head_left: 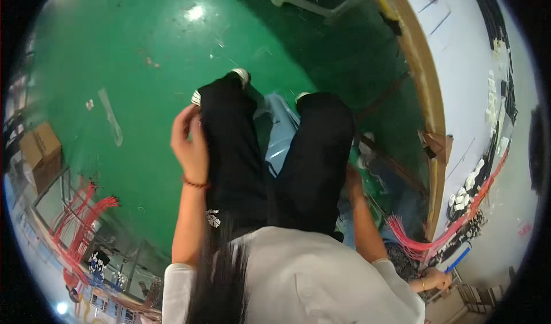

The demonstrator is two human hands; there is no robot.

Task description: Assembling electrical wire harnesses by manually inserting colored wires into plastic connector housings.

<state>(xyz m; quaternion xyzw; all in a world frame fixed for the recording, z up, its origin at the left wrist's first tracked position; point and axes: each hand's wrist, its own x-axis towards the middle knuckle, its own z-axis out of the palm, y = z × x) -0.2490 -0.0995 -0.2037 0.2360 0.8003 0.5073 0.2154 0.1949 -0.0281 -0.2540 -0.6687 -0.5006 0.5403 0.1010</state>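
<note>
Trousers (pixel 232 151) look soft, pinchable at the knee; left hand (pixel 189 146) half-curled, apparently empty; right hand's (pixel 354 184) grip cannot be told.

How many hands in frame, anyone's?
3: the wearer's left hand beside the left thigh; right hand beside the right thigh, partly hidden; a co-worker's hand at lower right, by a blue strip. Others may be hidden.
</note>
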